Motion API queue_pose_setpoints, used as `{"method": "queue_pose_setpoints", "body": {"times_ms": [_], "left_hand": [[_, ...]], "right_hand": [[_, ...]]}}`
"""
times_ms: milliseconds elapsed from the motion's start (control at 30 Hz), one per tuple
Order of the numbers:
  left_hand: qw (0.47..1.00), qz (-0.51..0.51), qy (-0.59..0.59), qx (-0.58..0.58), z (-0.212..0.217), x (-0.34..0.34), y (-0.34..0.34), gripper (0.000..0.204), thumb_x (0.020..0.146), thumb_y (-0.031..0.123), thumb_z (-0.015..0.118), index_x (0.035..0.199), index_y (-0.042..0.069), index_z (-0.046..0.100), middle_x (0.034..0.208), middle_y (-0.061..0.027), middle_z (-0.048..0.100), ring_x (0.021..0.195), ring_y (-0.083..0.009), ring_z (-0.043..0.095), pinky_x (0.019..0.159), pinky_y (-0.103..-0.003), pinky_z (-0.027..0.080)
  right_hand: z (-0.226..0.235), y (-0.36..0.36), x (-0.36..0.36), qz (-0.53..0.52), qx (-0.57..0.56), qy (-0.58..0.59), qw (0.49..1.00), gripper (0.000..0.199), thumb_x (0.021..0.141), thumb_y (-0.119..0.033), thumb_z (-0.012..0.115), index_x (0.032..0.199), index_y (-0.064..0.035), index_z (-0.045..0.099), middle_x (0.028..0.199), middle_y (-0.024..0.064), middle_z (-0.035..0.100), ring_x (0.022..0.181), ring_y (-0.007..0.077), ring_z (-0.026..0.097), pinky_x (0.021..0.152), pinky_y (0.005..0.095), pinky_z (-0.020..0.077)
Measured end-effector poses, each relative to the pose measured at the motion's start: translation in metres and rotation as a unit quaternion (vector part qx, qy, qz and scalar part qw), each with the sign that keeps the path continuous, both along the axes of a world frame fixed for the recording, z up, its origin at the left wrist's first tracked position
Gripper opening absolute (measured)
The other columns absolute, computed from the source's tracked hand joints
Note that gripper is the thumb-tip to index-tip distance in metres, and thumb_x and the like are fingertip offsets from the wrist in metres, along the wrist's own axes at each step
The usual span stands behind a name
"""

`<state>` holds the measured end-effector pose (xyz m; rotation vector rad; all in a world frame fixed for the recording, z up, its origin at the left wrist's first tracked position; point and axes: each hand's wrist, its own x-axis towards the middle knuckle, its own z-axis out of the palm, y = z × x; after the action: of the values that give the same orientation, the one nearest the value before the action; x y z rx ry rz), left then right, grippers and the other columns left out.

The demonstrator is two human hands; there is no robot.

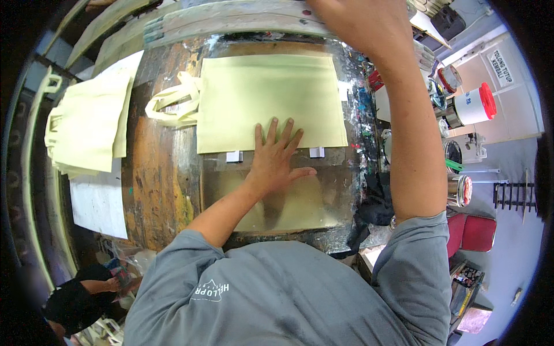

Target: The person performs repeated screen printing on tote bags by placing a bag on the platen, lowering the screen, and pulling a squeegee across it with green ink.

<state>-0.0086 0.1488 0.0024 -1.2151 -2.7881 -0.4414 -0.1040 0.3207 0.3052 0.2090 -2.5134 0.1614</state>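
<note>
Left hand (273,162) spread open, its fingers resting flat on the near edge of a pale yellow cloth tote bag (265,92), thumb clear of the fabric. Right hand (369,26) well apart from the left, near a paint-smeared board (242,23); fingers cut off by the upper edge of view, grip cannot be determined. Tote bag lies flat on a stained wooden counter (161,190), handles (187,95) toward the left, two white tabs (234,156) along its near edge. Further left, stacked pale yellow bags (89,124) overlap a white sheet (98,202). At right, a red-lidded white container (473,105)
</note>
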Motion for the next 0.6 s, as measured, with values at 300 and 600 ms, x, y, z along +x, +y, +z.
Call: {"method": "queue_pose_setpoints", "body": {"times_ms": [300,600], "left_hand": [[0.769,0.139,-0.258,0.568,0.127,-0.067,-0.101,0.119,0.084,0.010,0.092,0.169,-0.002,0.009,0.131,-0.0171,0.068,0.104,-0.0250,0.073,0.093,-0.035,0.060],[0.861,0.210,-0.213,0.411,0.019,-0.007,-0.139,0.109,0.066,0.037,0.103,0.155,-0.001,0.052,0.127,-0.0142,0.074,0.113,-0.0274,0.070,0.103,-0.041,0.050]], "right_hand": [[-0.043,0.003,0.031,0.011,0.095,0.127,0.987,0.053,0.097,-0.061,0.064,0.105,-0.0088,0.073,0.090,0.0162,0.072,0.089,0.0360,0.070,0.085,0.0535,0.0470],[-0.160,0.007,0.076,0.054,0.033,-0.167,0.984,0.061,0.075,-0.029,0.091,0.121,-0.0089,0.057,0.105,0.0121,0.064,0.106,0.0357,0.063,0.085,0.0501,0.0451]]}}
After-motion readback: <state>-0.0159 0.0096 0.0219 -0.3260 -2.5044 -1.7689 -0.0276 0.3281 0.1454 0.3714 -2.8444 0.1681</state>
